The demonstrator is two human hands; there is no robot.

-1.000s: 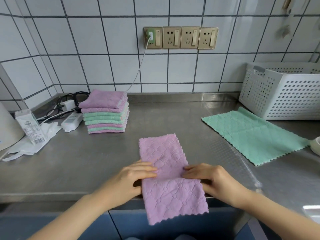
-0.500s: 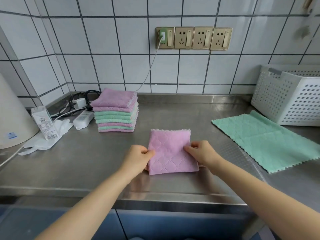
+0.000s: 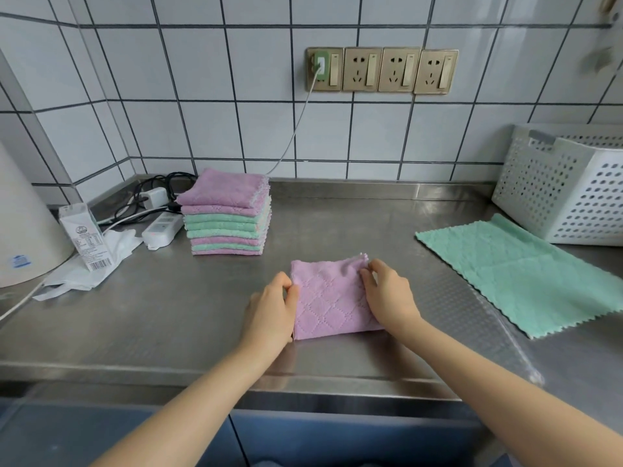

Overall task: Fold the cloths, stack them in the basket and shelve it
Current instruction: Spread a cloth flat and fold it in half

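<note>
Nearest the camera, two bare forearms reach over the front edge of the steel counter (image 3: pixel 135 332).

The left hand (image 3: pixel 269 315) sits at the left edge of the folded pink cloth (image 3: pixel 330 298). Its fingers are curled, and the thumb and fingertips pinch that edge near the far left corner.

The right hand (image 3: pixel 387 294) lies on the right side of the same cloth. Its fingers are bent and pinch the far right corner, where the zigzag hem is slightly lifted and uneven.

The pink cloth lies flat on the counter between the two hands, near the front edge and roughly central. It is folded to a compact rectangle with a quilted diamond pattern on top.

To the right, well apart, a green cloth (image 3: pixel 519 274) lies unfolded and flat on the counter. Its far corner runs up to the base of the white perforated basket (image 3: pixel 566 190), which stands at the right rear against the wall.

To the left rear, a stack (image 3: pixel 226 214) of folded pink and green cloths stands on the counter. Beside the stack are a white power strip (image 3: pixel 161 229), a tangle of black cables (image 3: pixel 158 190), a small carton (image 3: pixel 86 235) and crumpled white plastic (image 3: pixel 91 264). A large white rounded object (image 3: pixel 23 224) fills the left edge.

On the tiled wall, four sockets (image 3: pixel 382 70) are mounted in a row. The leftmost holds a plug with a white cable running down behind the stack.
</note>
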